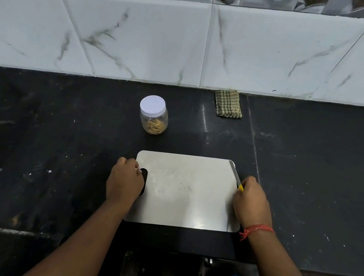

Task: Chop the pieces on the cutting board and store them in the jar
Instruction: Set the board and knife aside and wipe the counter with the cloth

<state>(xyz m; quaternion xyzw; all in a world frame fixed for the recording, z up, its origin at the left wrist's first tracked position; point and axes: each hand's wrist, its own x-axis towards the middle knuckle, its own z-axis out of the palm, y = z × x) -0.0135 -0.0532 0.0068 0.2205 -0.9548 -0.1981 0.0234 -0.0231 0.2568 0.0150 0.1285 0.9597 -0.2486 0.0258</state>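
Your left hand [124, 182] curled round the cutting board [188, 191] at its handle slot; right hand [252, 204] gripped the knife [235, 175]. Board looked stiff, light, slippery. Jar [153, 115] stood capped behind, pieces inside.

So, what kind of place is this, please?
Most likely a home kitchen: a black stone counter under white marble-pattern wall tiles, a white rectangular cutting board with a yellow-handled knife, and a clear plastic jar with a white lid.
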